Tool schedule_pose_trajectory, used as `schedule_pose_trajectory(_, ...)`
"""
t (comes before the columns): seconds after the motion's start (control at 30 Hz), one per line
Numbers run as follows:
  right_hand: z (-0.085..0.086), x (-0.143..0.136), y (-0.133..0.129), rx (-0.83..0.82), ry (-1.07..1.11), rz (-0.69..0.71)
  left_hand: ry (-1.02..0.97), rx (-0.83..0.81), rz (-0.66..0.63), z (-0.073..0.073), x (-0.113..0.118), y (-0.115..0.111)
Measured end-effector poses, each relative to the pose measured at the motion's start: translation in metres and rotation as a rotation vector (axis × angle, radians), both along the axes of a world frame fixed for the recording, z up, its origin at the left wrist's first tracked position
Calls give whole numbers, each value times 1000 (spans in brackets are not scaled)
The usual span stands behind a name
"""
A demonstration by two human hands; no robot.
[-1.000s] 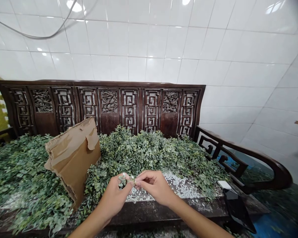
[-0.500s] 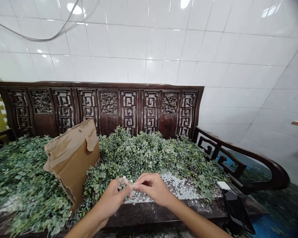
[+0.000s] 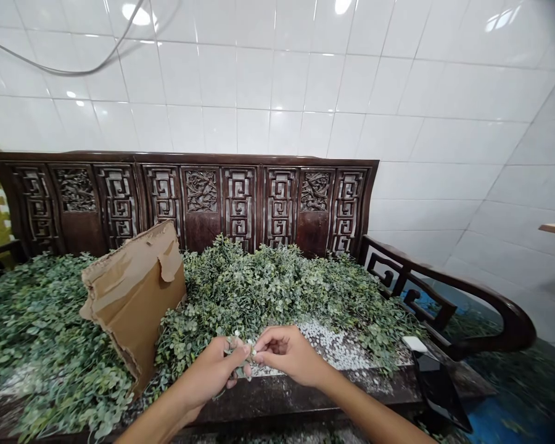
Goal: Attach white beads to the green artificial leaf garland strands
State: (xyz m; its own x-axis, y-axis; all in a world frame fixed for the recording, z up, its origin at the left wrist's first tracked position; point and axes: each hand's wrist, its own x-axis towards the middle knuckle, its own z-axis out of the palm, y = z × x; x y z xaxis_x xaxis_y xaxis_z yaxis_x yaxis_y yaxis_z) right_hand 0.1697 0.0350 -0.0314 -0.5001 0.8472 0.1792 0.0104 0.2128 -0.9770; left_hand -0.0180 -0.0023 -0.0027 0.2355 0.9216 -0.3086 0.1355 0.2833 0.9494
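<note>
Pinched in my left hand (image 3: pixel 213 370), its fingers curled, is a small sprig of green leaves (image 3: pixel 246 370) with little white bits on it. My right hand (image 3: pixel 292 357) meets it from the right, thumb and forefinger pressed together at a small white piece (image 3: pixel 253 353) by the sprig. The two hands' fingertips nearly touch. Below and behind them a spread of small white pieces (image 3: pixel 335 348) lies on the dark wooden bench seat (image 3: pixel 277 394). A big heap of leafy green sprigs (image 3: pixel 268 283) rises just beyond the hands.
A torn cardboard piece (image 3: pixel 143 302) stands upright among the greenery on the left. The carved bench back (image 3: pixel 203 228) runs along a white tiled wall (image 3: pixel 259 80). On the right are a curved armrest (image 3: pixel 485 302) and a black phone-like device (image 3: pixel 439 388) with a white block (image 3: pixel 415 344).
Both hands have shifted slightly to the right. My right fingertips have drawn a little away from my left thumb, and a white piece shows between them.
</note>
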Motion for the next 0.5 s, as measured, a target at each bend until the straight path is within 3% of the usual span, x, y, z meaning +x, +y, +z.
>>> schedule_pose_trajectory(0.17,-2,1,0,-51,0,64,83,18,-21,3,0,-1)
schedule_pose_trajectory(0.37,-3,4,3,-63,-80,132,162,33,-200,4,0,-2)
schedule_pose_trajectory(0.5,-17,8,6,-155,-178,281,327,13,-340,-8,-8,1)
